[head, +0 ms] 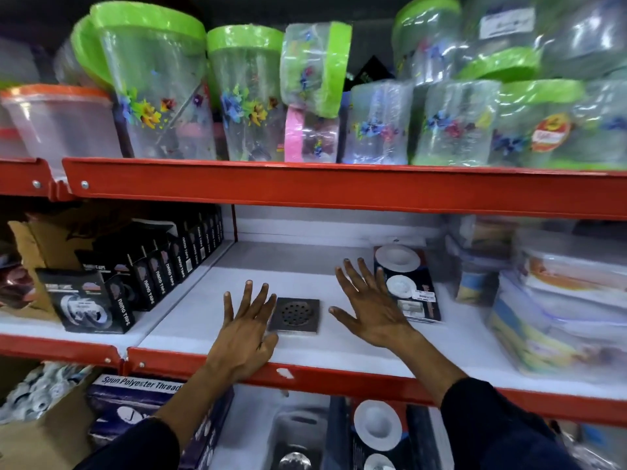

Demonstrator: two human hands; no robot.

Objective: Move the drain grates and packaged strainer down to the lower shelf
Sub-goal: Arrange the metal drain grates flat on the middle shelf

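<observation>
Hands: left hand point(246, 329), right hand point(368, 305) both spread, empty | middle shelf point(339, 347): one drain grate point(296, 315), one packaged strainer point(412, 286)

Both arms reaching fwd, dark sleeves to mid-forearm. Left hand point(245, 325) palm down, fingers spread, thumb out to the right. Right hand point(369, 305) also flat, fingers splayed, angled up-left. Neither grip closed, nothing held.

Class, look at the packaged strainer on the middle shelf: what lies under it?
The packaged strainer rests flat on the white shelf. The right hand overlaps its near-left edge, so whether anything is tucked beneath cannot be seen.
</observation>
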